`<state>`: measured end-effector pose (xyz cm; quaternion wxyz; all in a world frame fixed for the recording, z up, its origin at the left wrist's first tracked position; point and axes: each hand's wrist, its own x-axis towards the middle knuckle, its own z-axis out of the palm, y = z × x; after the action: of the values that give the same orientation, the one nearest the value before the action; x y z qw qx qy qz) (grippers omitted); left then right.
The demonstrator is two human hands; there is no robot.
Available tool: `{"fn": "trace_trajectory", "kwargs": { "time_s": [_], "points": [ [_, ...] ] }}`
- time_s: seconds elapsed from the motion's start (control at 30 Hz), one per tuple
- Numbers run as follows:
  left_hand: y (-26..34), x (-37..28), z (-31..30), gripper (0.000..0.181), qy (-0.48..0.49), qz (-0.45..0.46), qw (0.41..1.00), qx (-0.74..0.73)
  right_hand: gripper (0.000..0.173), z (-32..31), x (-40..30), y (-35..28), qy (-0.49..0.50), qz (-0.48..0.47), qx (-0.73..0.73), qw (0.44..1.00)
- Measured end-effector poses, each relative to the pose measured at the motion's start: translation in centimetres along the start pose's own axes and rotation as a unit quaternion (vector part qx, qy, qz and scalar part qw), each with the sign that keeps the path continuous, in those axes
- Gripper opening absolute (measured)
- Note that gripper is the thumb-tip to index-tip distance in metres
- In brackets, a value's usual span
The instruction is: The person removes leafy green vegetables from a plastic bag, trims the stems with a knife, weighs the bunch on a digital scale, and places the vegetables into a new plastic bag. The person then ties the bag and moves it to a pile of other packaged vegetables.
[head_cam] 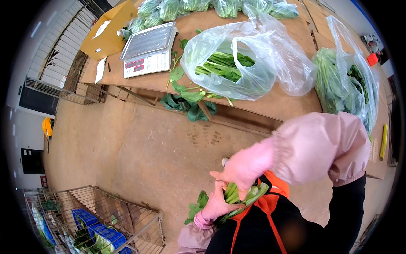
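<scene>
My left hand (pixel 219 201), in a pink glove, is closed around a bunch of leafy green vegetables (pixel 233 193) close to my body. Its leaves stick out left of the wrist and the cut stems point right. Over the stems lies my right hand (pixel 245 170), also pink-gloved, thumb and fingers touching the bunch; whether it grips is hard to tell. On the table (pixel 247 106) stands an open clear plastic bag (pixel 260 84) with more greens (pixel 222 65) inside. A digital scale (pixel 147 65) sits left of it, and loose leaves (pixel 190 96) lie along the edge.
Bagged greens (pixel 230 9) line the table's back, beside a yellow cardboard box (pixel 111 28). Another full plastic bag (pixel 336 82) stands at the right, near a yellow roll or tube (pixel 383 143). A metal wire cage (pixel 142 208) with blue crates (pixel 109 236) is at the lower left.
</scene>
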<state>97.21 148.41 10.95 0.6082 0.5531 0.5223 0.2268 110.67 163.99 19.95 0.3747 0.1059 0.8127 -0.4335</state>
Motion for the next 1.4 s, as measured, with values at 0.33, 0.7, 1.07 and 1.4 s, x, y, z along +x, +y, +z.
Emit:
{"fn": "trace_trajectory", "kwargs": {
  "time_s": [0.33, 0.7, 1.07, 1.4],
  "points": [
    [-0.2, 0.3, -0.1, 0.074, 0.020, 0.097, 0.994, -0.044, 0.118, 7.2, -4.7, 1.6, 0.178, 0.092, 0.204, 0.958],
    [0.1, 2.8, -0.7, 0.070, -0.025, 0.093, 0.992, -0.086, 0.110, 9.6, -4.8, 1.4, 0.282, 0.139, 0.158, 0.936],
    [-1.0, 4.0, -1.6, 0.068, -0.023, 0.035, 0.979, -0.199, 0.093, 12.4, -1.3, 1.5, 0.443, 0.134, 0.371, 0.805],
    [3.9, 4.9, -8.6, 0.102, -0.003, -0.035, 0.989, -0.141, 0.055, 7.5, 2.6, 1.2, 0.574, -0.013, 0.459, 0.678]
  ]
}}
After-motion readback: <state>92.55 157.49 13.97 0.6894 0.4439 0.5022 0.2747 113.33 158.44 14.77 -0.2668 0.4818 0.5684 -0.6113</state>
